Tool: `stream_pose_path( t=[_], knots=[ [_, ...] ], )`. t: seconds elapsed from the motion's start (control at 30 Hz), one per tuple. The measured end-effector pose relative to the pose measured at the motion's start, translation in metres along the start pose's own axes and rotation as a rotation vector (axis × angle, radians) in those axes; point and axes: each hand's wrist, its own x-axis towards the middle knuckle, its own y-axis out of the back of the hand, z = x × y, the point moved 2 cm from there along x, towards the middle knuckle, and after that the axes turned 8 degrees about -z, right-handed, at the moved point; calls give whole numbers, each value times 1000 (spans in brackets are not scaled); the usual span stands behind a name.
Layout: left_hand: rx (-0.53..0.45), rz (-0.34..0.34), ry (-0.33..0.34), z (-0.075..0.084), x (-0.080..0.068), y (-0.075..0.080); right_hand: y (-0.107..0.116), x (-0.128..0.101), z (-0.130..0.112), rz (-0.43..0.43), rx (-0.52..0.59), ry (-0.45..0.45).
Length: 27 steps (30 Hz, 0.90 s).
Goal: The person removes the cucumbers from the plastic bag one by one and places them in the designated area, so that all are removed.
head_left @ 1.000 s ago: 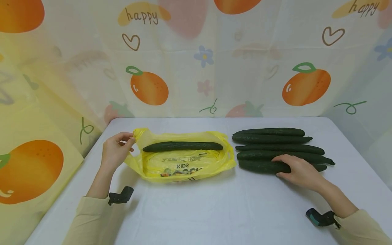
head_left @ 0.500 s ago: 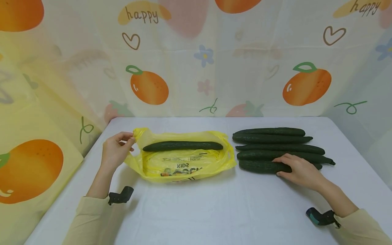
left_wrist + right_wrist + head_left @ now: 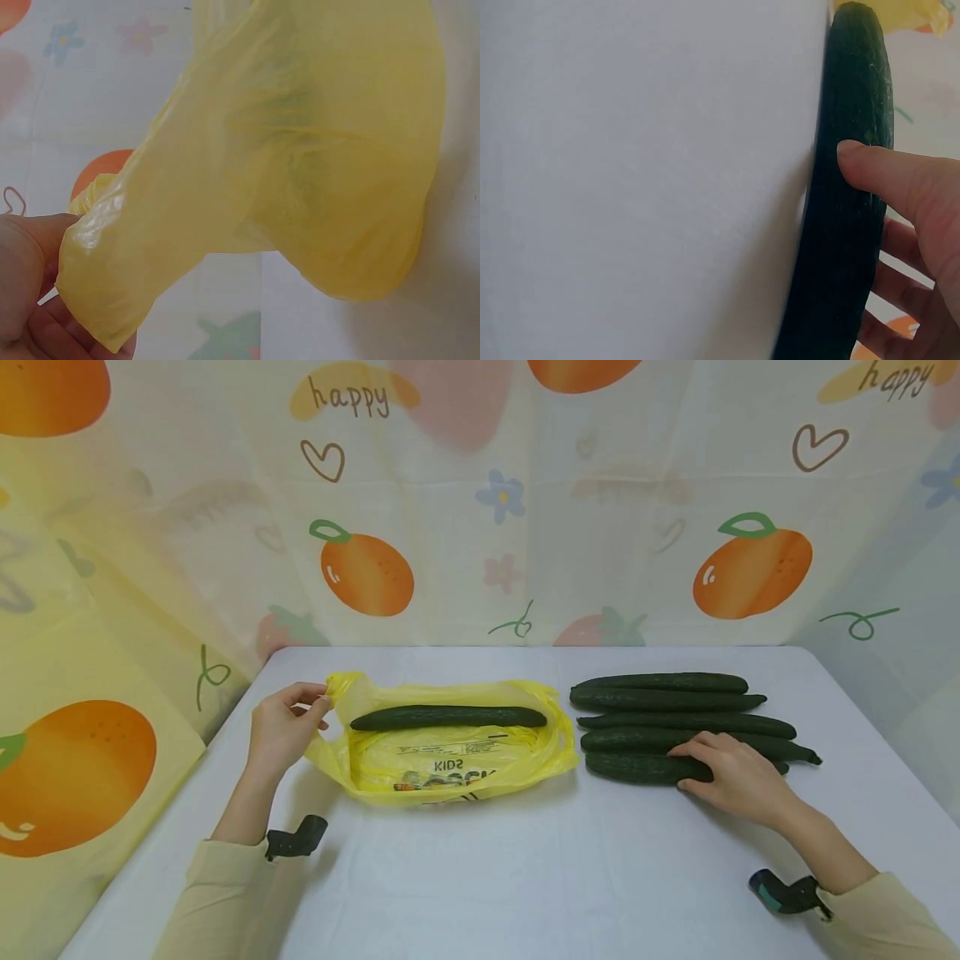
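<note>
My left hand (image 3: 281, 727) pinches the upper left edge of a thin yellow plastic bag (image 3: 225, 172), holding its mouth spread. Inside the bag one cucumber (image 3: 448, 717) lies lengthwise above printed lettering. At the right, my right hand (image 3: 738, 777) grips the nearest cucumber (image 3: 847, 180) of a row, thumb on its near side and fingers round the far side. That cucumber lies level along the white table, its left end close to the bag. The hand covers part of its right half.
Several more cucumbers (image 3: 686, 722) lie side by side just behind the gripped one, on the white tablecloth (image 3: 480, 877). A printed curtain (image 3: 465, 527) with oranges rises behind the table's far edge, and more of it hangs at the sides.
The nearest cucumber has shifted slightly under my right hand, its right end showing less than a second ago. My left hand and the bag hold still.
</note>
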Motion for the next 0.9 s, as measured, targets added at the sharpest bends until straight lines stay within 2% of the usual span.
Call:
stream_pose_path(
  t=[0.23, 0.5, 0.9],
  knots=[
    [-2, 1, -7, 0, 1, -1, 2, 3, -1, 55, -18, 30],
    [-7, -2, 0, 0, 1, -2, 3, 4, -2, 33, -5, 29],
    [-12, -4, 0, -1, 1, -1, 7, 9, -7, 73, 17, 65]
  ],
)
